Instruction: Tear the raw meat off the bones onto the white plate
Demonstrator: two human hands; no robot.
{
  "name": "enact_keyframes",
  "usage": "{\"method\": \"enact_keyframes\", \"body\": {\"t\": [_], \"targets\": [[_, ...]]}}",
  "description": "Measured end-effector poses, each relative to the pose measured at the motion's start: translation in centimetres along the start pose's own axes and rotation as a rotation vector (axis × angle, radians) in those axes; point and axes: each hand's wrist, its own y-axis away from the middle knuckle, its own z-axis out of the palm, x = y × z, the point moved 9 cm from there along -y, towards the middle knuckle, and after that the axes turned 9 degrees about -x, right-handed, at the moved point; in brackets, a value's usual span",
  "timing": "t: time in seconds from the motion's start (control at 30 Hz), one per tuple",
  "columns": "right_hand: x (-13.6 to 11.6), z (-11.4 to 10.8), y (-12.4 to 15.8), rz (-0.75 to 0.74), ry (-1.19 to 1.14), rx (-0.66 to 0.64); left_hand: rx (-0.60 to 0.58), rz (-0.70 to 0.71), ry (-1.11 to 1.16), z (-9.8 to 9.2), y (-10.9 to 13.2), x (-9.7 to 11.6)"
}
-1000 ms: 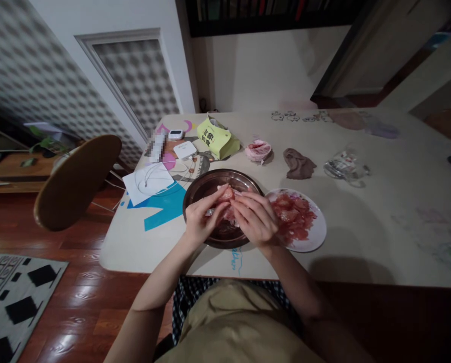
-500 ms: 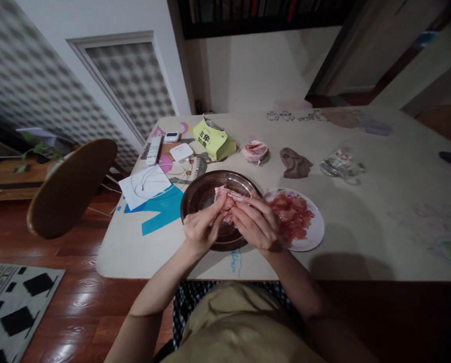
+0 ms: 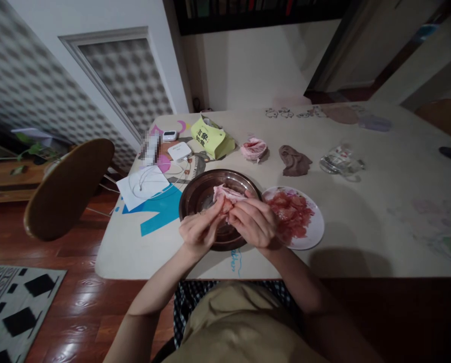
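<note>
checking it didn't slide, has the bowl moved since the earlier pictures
No, the bowl keeps its place against the blue shape on the table; the view shifted slightly.

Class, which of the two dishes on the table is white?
The white, floral-patterned plate heaped with red pulp, on the right; the shiny, round basin is dark brown.

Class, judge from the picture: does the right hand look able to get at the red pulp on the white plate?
Probably yes: the white plate lies beside the right hand, and the red pulp on it is uncovered. However, that hand and the left hand both grip a pink piece.
</note>
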Motion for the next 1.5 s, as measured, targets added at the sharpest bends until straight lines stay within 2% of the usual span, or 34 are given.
{"method": "enact_keyframes", "body": {"t": [0.2, 0.47, 0.7, 0.93, 1.2, 1.4, 1.5], "targets": [[-0.2, 0.0, 0.9, -0.032, 0.021, 0.042, 0.012, -0.021, 0.101, 0.0, 0.4, -0.6], [-0.8, -1.2, 1.1, -0.084, 0.013, 0.052, 0.013, -0.064, 0.329, 0.3, 0.0, -1.0], [-0.8, -2.5, 0.4, -0.091, -0.081, 0.054, 0.021, -0.12, 0.352, 0.2, 0.6, -1.4], [-0.9, -3.5, 0.6, -0.113, -0.202, 0.064, 0.038, -0.069, 0.371, 0.1, 1.0, -1.1], [-0.4, -2.6, 0.8, 0.011, -0.378, 0.011, -0.003, -0.04, 0.375, 0.4, 0.9, -0.7], [-0.3, -2.3, 1.0, -0.015, -0.426, 0.004, -0.008, -0.013, 0.511, 0.7, 0.4, -0.5], [-0.5, -2.5, 0.9, -0.06, -0.386, 0.071, 0.004, 0.002, 0.526, 0.7, 0.6, -0.4]]}}
